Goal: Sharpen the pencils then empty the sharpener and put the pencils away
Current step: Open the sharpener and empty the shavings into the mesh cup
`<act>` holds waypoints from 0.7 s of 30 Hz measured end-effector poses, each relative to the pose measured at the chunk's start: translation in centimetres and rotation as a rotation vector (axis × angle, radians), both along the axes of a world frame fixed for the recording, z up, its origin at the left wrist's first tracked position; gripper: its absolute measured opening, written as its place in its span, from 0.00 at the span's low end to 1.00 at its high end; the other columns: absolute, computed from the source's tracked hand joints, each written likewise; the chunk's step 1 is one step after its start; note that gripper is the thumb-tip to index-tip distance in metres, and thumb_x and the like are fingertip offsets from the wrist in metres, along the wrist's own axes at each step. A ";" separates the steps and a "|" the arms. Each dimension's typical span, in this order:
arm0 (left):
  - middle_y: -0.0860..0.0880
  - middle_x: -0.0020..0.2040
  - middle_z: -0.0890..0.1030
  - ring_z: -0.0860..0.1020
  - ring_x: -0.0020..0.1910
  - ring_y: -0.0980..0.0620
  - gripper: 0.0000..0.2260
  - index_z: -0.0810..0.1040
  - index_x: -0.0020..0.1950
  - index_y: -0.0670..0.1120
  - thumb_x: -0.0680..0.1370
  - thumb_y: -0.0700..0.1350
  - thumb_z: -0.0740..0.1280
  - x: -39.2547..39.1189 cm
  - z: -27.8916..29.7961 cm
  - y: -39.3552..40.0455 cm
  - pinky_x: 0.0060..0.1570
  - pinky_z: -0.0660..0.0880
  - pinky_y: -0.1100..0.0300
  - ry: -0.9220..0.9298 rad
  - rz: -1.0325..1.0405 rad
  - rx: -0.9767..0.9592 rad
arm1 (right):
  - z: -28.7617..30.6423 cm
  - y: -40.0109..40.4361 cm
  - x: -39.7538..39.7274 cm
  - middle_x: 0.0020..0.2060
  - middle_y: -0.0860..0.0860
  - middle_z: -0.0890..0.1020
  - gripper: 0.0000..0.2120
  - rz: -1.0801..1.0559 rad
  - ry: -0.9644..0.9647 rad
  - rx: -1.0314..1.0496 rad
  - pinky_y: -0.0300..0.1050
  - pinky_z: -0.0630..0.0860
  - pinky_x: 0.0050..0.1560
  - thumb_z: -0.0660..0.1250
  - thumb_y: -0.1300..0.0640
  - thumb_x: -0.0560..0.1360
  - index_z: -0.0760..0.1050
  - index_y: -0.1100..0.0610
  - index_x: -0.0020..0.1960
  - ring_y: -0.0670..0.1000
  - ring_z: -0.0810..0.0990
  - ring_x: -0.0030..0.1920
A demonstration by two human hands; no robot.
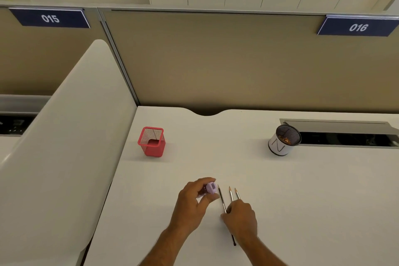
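Beside the pencils (228,198), all pointed, left hand (192,203) grips the sharpener (210,188); right hand (240,217) fingers curl over them; emptying and storage likely remain

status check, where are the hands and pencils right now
Left hand holds the purple sharpener. Right hand on three pencils lying on the desk. Red mesh cup upright, far left; nothing in the way.
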State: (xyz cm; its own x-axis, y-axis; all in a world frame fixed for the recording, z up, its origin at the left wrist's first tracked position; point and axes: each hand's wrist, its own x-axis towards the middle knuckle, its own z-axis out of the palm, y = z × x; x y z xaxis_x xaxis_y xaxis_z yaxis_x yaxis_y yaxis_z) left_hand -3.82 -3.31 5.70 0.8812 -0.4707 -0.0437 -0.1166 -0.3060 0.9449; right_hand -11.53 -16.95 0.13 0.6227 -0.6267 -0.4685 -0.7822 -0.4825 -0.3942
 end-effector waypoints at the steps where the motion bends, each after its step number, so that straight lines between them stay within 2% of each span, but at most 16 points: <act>1: 0.57 0.52 0.84 0.80 0.53 0.58 0.18 0.78 0.54 0.66 0.73 0.44 0.76 0.0 -0.1 0.0 0.52 0.76 0.69 0.005 0.001 0.001 | -0.2 0.0 -0.1 0.39 0.49 0.84 0.08 0.009 0.011 0.000 0.40 0.79 0.41 0.70 0.52 0.66 0.81 0.53 0.43 0.51 0.83 0.40; 8: 0.67 0.51 0.81 0.80 0.52 0.59 0.22 0.77 0.52 0.71 0.72 0.43 0.76 -0.1 0.1 0.1 0.51 0.76 0.72 -0.023 -0.010 -0.014 | -1.1 -0.1 -0.3 0.41 0.50 0.84 0.10 0.046 0.035 -0.010 0.42 0.79 0.43 0.70 0.50 0.66 0.82 0.53 0.45 0.52 0.83 0.42; 12: 0.67 0.50 0.82 0.80 0.53 0.60 0.22 0.77 0.51 0.72 0.72 0.44 0.77 -0.3 0.1 0.1 0.50 0.75 0.73 -0.030 -0.007 -0.013 | -0.3 -0.3 -0.5 0.38 0.48 0.83 0.07 -0.007 -0.034 0.037 0.41 0.78 0.43 0.72 0.50 0.66 0.81 0.52 0.41 0.50 0.82 0.40; 15: 0.63 0.50 0.83 0.80 0.52 0.59 0.21 0.77 0.51 0.70 0.72 0.43 0.77 -0.4 -0.1 0.2 0.51 0.75 0.72 -0.039 0.001 -0.005 | 1.7 -0.7 -0.5 0.36 0.46 0.86 0.04 -0.129 -0.256 0.181 0.44 0.81 0.45 0.75 0.52 0.69 0.85 0.52 0.41 0.48 0.84 0.39; 17: 0.61 0.51 0.83 0.81 0.52 0.59 0.20 0.77 0.51 0.68 0.72 0.44 0.77 -0.4 -0.1 0.2 0.51 0.76 0.71 -0.050 0.006 0.014 | 4.0 -0.6 -0.6 0.34 0.48 0.87 0.02 -0.266 -0.496 0.375 0.48 0.83 0.38 0.75 0.54 0.71 0.85 0.50 0.39 0.51 0.85 0.35; 19: 0.60 0.51 0.83 0.81 0.52 0.58 0.19 0.76 0.53 0.67 0.72 0.45 0.76 -0.4 -0.2 0.1 0.52 0.77 0.71 -0.065 0.010 0.037 | 6.7 -0.4 -0.7 0.37 0.51 0.87 0.01 -0.324 -0.710 0.564 0.45 0.82 0.34 0.77 0.53 0.70 0.86 0.49 0.42 0.55 0.86 0.38; 21: 0.58 0.53 0.83 0.81 0.51 0.56 0.15 0.78 0.56 0.63 0.73 0.49 0.75 -0.6 -0.2 -0.3 0.51 0.77 0.72 -0.079 0.027 0.060 | 8.8 0.0 -1.0 0.42 0.52 0.88 0.12 -0.286 -0.819 0.659 0.45 0.83 0.38 0.79 0.49 0.66 0.85 0.51 0.47 0.54 0.86 0.43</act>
State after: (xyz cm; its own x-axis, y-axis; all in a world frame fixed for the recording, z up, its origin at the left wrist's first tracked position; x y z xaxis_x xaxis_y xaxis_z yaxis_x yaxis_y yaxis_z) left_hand -4.38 -3.57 5.52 0.8955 -0.4450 -0.0011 -0.1806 -0.3656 0.9131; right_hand -12.49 -16.92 8.97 0.7700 -0.5756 -0.2754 -0.2142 0.1733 -0.9613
